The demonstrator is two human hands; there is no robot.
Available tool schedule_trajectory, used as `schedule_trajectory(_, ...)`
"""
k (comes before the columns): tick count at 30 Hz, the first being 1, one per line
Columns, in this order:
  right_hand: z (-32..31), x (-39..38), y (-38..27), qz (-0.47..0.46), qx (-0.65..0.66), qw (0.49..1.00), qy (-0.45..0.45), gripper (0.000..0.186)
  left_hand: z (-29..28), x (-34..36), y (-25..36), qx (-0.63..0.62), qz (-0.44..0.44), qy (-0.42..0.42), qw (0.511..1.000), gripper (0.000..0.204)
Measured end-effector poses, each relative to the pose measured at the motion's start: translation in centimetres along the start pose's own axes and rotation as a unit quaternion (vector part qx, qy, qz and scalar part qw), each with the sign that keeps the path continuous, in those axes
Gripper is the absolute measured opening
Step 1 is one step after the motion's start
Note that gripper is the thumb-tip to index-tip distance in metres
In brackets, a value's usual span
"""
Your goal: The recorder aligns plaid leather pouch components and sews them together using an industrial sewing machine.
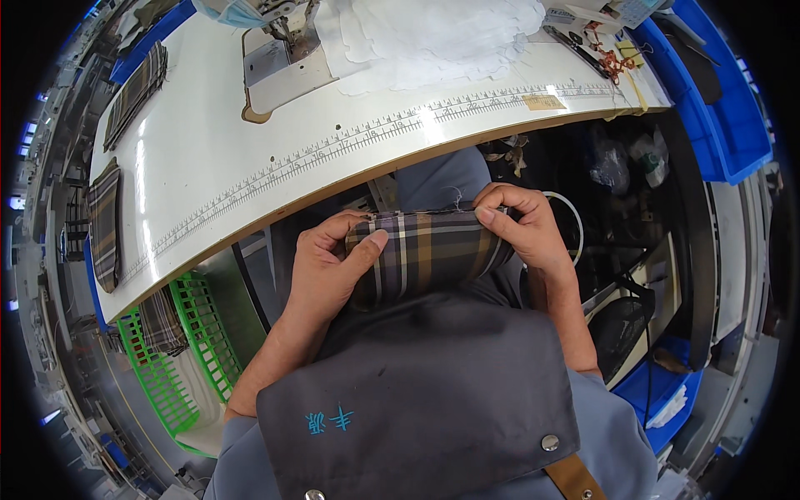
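A piece of plaid fabric (433,254) in brown, black and white stretches between my two hands, above my lap and just below the table's front edge. My left hand (325,267) pinches its upper left corner, thumb on top and fingers behind. At the upper right corner, my right hand (529,229) grips the edge between thumb and fingers. Pale loose threads (457,200) stick up from the upper edge near my right hand. The fabric's lower part rests against a dark grey apron (417,375); my fingertips behind the fabric are hidden.
On the white table (208,146) are a sewing machine base (287,71), white cloth sheets (433,46) and folded plaid pieces (106,225) at left. A green basket (200,325) holds more plaid fabric at lower left. A blue bin (717,125) stands at the right.
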State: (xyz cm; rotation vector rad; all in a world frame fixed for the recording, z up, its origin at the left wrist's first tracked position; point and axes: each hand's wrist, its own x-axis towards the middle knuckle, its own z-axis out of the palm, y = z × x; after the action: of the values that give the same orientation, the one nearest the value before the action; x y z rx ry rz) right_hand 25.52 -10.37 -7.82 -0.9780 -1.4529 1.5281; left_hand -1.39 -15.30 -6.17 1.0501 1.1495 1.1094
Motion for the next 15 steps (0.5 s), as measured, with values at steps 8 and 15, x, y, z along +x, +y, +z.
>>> schedule_trajectory(8, 0.00, 0.09, 0.37, -0.014, -0.002, 1.000, 0.004, 0.012, 0.11, -0.06, -0.24, -0.007, 0.001, 0.013, 1.000, 0.010)
schedule_trajectory(15, 0.00, 0.03, 0.44, -0.010, 0.005, 1.000, 0.009, 0.011, 0.51, -0.25, -0.32, -0.046, -0.025, 0.010, 0.999, 0.013)
